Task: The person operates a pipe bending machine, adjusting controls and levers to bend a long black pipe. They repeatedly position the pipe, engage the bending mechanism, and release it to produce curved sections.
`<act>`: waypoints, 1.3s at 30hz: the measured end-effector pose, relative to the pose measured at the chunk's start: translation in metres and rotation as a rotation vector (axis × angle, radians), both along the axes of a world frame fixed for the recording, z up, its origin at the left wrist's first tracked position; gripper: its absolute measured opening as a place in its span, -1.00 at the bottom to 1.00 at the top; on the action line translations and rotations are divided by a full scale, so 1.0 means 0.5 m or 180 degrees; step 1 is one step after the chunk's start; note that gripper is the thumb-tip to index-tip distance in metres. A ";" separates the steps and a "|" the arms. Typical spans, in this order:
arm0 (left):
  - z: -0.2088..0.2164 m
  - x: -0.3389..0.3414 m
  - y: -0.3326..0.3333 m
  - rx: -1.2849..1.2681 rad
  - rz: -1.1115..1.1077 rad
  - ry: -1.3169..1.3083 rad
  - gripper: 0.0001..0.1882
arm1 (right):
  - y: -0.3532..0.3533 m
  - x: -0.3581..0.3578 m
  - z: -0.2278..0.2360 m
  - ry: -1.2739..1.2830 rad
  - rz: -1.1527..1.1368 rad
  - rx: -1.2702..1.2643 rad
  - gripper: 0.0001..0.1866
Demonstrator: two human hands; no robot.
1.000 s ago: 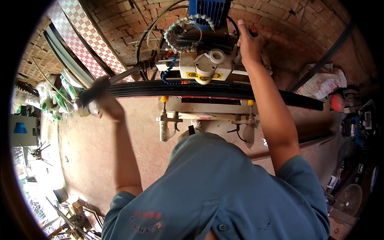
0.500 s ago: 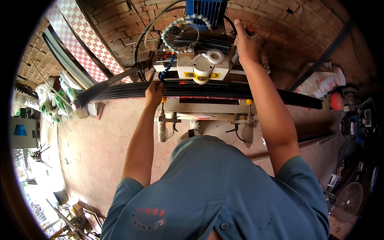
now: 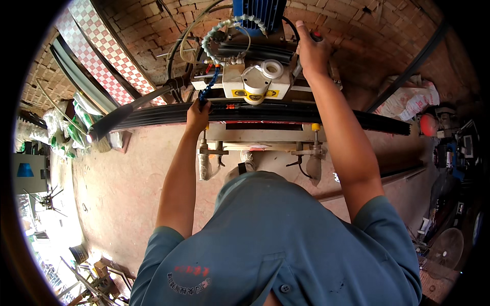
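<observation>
My left hand point(image 3: 196, 116) is closed, its fingertips pinched at the lower part of a blue segmented hose point(image 3: 211, 84) that hangs from the machine's left side. Just beneath lies a bundle of long black profiles point(image 3: 153, 116), stretched across the machine. My right hand point(image 3: 313, 55) reaches far forward and wraps a dark handle with a red button point(image 3: 317, 36) at its top; the thumb points up. Between the hands stands the white machine head point(image 3: 236, 81) with yellow warning labels and a round white cap. A small orange piece point(image 3: 231, 106) shows by the profiles.
A blue finned motor point(image 3: 259, 15) stands behind the head. Two clamps with yellow tips point(image 3: 205, 145) point(image 3: 316, 127) stand at the front of the bench. Checkered panels point(image 3: 99, 56) lean at the left. White sacks point(image 3: 408, 99) lie at the right. A fan point(image 3: 445, 250) stands lower right.
My left hand has moved slightly forward, up to the blue hose. My right hand stays on the handle. The whole view has shifted slightly.
</observation>
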State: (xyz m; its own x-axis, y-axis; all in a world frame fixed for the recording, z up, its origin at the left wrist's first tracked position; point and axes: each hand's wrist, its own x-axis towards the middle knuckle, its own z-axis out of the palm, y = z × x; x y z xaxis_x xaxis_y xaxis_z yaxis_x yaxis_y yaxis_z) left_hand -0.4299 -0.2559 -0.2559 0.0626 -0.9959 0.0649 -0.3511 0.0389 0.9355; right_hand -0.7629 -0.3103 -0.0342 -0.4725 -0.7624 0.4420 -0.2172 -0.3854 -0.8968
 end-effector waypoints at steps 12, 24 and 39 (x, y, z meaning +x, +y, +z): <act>-0.042 -0.003 -0.011 0.0027 0.0115 0.0495 -0.77 | -0.010 -0.016 -0.012 0.0105 0.0041 -0.0069 -0.55; -0.016 -0.015 -0.004 0.0148 0.0106 0.0322 -0.79 | -0.017 -0.031 -0.018 0.0189 -0.0022 0.0117 -0.57; -0.036 -0.019 -0.011 0.0111 0.0033 0.0357 -0.77 | -0.008 -0.040 -0.009 0.0202 0.0006 0.0175 -0.57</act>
